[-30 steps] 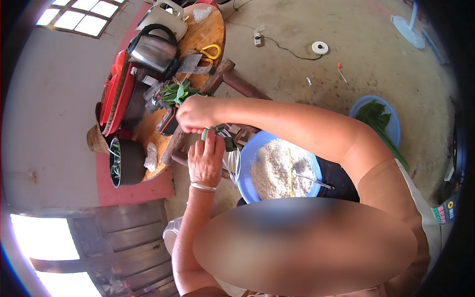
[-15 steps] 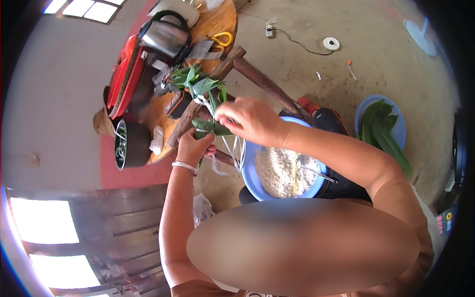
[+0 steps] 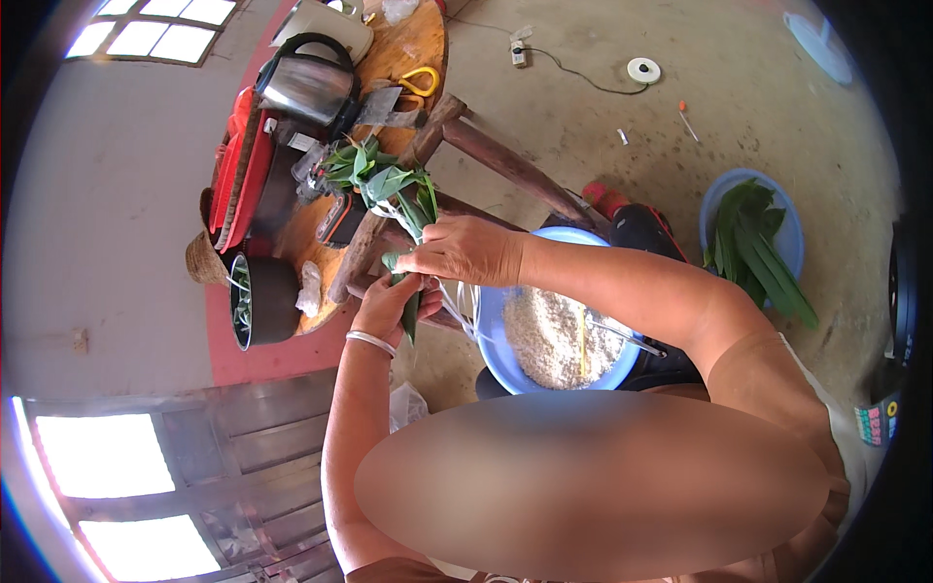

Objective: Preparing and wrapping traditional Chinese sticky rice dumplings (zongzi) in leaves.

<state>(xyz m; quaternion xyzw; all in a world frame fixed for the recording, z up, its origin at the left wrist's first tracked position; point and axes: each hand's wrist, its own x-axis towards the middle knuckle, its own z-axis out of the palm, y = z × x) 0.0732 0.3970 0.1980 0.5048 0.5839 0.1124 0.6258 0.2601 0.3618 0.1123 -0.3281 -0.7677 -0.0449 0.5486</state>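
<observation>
- Your left hand point(image 3: 382, 309) grips a green leaf point(image 3: 410, 319); your right hand point(image 3: 471, 252) touches it with the fingertips.
- White strands point(image 3: 461, 309) hang beside your hands.
- A blue basin point(image 3: 496, 352) before you holds white grains point(image 3: 549, 335).
- A kettle point(image 3: 309, 89) stands on the table point(image 3: 420, 39).

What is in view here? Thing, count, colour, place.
Leaf bundle: one, green, between hands
Leaf cluster: one, green, beyond hands
Ties: several, white, beside near basin
Near basin: one, blue, centre
Grain: one heap, white, near basin
Utensil: one, silver, near basin
Stick: one, yellow, in grain
Far basin: one, blue, right
Long leaves: several, green, far basin
Table: one, brown, upper left
Kettle: one, silver-black, table
Pot: one, dark, table
Plasticware: count unclear, red, left
Disc: one, white, floor
Left hand: one, bare, holding leaf bundle
Right hand: one, bare, at leaf bundle
</observation>
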